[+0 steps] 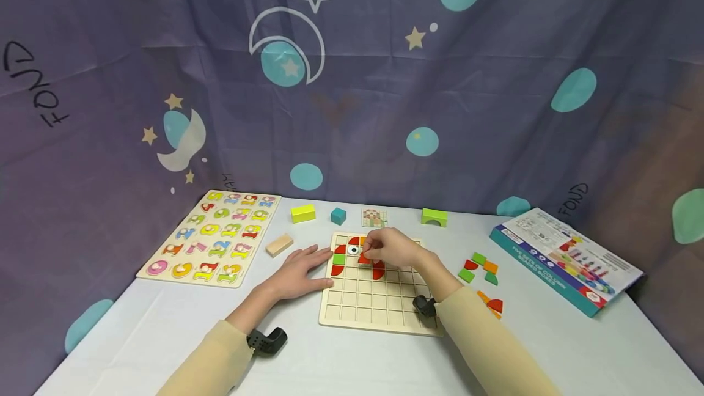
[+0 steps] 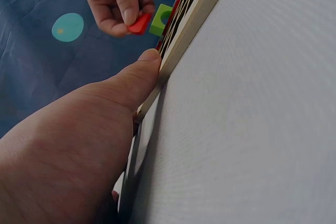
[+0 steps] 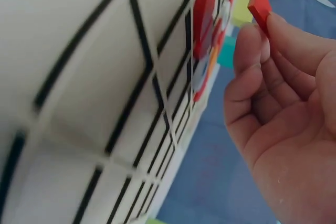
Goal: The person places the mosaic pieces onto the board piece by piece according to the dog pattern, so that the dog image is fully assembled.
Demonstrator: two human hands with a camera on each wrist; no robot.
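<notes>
My right hand (image 1: 393,248) is over the upper part of a wooden grid board (image 1: 379,315), pinching a small red tile (image 3: 259,7) between thumb and fingertips. In the right wrist view the tile is apart from the board's surface. Red, green and orange tiles and a white tile with a black dot (image 1: 353,250) sit in the board's upper-left cells, partly hidden by that hand. My left hand (image 1: 299,274) lies at the board's left edge, fingers extended. Its thumb (image 2: 142,74) touches the board's side in the left wrist view.
Loose tiles (image 1: 467,275) lie right of the board. A number puzzle (image 1: 189,249) is at the left, a boxed set (image 1: 566,258) at the right. Behind the board are a yellow block (image 1: 304,214), teal cube (image 1: 338,216), pattern card (image 1: 374,218) and green arch (image 1: 434,217). A plain wooden block (image 1: 279,245) lies left.
</notes>
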